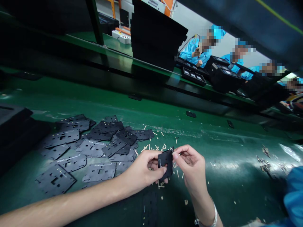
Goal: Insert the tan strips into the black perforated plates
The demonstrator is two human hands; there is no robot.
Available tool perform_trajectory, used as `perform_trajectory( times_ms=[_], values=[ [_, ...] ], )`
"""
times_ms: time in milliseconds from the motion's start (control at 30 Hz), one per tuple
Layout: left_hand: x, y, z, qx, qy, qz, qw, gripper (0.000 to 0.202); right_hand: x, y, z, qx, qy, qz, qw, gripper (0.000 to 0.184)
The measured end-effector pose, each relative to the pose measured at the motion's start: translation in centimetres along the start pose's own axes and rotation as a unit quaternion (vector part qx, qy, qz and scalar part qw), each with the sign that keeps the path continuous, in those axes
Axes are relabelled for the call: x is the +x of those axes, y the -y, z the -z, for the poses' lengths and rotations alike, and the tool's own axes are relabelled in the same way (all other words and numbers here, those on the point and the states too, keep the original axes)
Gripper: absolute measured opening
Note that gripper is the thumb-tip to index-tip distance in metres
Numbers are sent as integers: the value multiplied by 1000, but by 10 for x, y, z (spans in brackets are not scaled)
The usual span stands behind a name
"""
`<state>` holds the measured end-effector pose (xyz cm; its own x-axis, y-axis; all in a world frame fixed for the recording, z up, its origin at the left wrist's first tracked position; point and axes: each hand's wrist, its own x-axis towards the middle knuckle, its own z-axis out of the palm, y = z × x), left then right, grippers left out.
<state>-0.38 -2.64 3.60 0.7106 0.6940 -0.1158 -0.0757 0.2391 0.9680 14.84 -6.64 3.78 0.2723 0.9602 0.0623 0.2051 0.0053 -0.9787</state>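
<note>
My left hand [151, 168] grips a thin black plate [167, 161] with cut-out holes, its thumb across the face and the fingers behind. Held upright, the plate turns one edge to my right hand [189, 160]. There the right thumb and forefinger pinch a small dark piece at the plate's upper right corner; what it is I cannot make out. Beneath both hands, small pale strips [178, 173] lie scattered. To the left spreads a loose heap of similar black plates [99, 171], several overlapping.
The green tabletop [222, 192] carries small metal-looking bits [266, 164] on the right. A large black box [14, 132] stands at the left. A dark rail [146, 77] crosses behind. Beyond it, people in blue [189, 50] sit near black trays [194, 76]. A blue sleeve [294, 195] shows at right.
</note>
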Motion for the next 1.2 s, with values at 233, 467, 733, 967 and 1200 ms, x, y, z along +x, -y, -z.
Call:
perform_trajectory(
  times_ms=[233, 467, 733, 967, 1200],
  values=[
    [-2, -3, 2, -11, 15, -2, 1000, 3, 0, -1, 1, 10, 2, -9, 1000, 10],
    [-1, -1, 7, -40, 55, 3, 998, 5, 2, 3, 0, 61, 29, -43, 997, 11],
    [2, -4, 12, -109, 130, 19, 985, 20, 6, 8, 7, 164, 134, -74, 974, 15],
    [10, 2, 16, -88, 69, 17, 994, 21, 8, 3, 8, 175, 125, -50, 975, 24],
    [4, -5, 8, 142, -61, -81, 985, 40, -1, -5, -1, 58, 23, 68, 996, 13]
  ],
)
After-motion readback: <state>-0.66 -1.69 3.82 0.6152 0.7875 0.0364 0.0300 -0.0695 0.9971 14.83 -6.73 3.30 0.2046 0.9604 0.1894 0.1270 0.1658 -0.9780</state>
